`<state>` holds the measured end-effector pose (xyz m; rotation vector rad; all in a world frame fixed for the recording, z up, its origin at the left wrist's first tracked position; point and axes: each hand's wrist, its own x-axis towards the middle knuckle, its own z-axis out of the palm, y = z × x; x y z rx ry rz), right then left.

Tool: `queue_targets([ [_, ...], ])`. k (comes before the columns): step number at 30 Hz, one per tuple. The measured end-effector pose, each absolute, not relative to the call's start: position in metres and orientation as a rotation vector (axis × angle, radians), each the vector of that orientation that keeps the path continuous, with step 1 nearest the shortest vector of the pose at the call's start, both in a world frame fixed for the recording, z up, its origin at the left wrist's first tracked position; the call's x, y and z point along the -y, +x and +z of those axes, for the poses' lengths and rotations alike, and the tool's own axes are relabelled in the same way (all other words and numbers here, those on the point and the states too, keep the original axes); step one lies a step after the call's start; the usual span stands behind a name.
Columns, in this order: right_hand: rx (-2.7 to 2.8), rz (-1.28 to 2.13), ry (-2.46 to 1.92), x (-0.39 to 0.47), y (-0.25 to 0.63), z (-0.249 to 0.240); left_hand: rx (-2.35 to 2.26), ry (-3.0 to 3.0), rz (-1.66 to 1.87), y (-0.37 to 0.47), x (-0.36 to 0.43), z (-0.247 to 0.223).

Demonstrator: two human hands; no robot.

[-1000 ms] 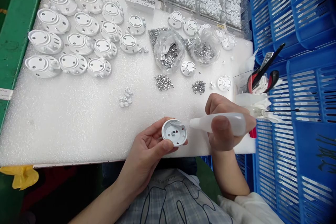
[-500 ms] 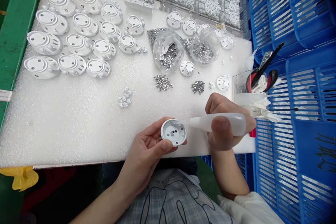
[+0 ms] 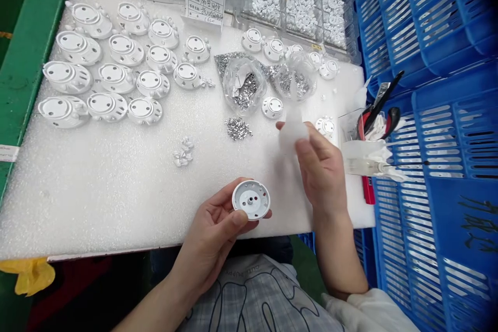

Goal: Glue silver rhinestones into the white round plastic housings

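Between thumb and fingers, my left hand (image 3: 218, 223) grips a round white plastic part (image 3: 251, 200), its hollow inside with a central post and small holes facing up. My right hand (image 3: 321, 166) is closed around a translucent squeeze bottle (image 3: 293, 132), blurred, with its nozzle upward. The bottle is apart from the part, up and to the right of it. Beyond my hands lie a heap of small shiny metal pieces (image 3: 238, 128) and a few small white pieces (image 3: 182, 152). A single white round part (image 3: 272, 107) rests near the bottle.
Rows of white assembled parts (image 3: 116, 78) stand at the left of the white foam sheet (image 3: 97, 181). Two plastic bags (image 3: 245, 88) of metal bits lie at centre back, before a divided clear tray (image 3: 299, 0). Scissors (image 3: 379, 109) and blue crates (image 3: 436, 129) border the right.
My right hand has moved left and away from me, swinging the bottle from lying sideways to nozzle-up. My left hand still holds the white part, now shifted slightly left.
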<state>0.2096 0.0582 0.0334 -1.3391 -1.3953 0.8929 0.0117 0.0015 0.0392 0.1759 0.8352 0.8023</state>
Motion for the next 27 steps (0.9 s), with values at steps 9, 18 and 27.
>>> queue_targets([
  [9,1.752,0.610,-1.556,-0.058,0.202,0.023,-0.937,0.174,0.786,0.014,0.000,0.048],
  [18,1.573,0.124,-1.488,-0.029,0.218,0.052,-0.979,0.209,0.781,0.012,0.003,0.041],
  [27,1.013,-0.304,-1.590,-0.005,0.297,0.046,-1.044,0.171,0.809,0.016,-0.001,0.052],
])
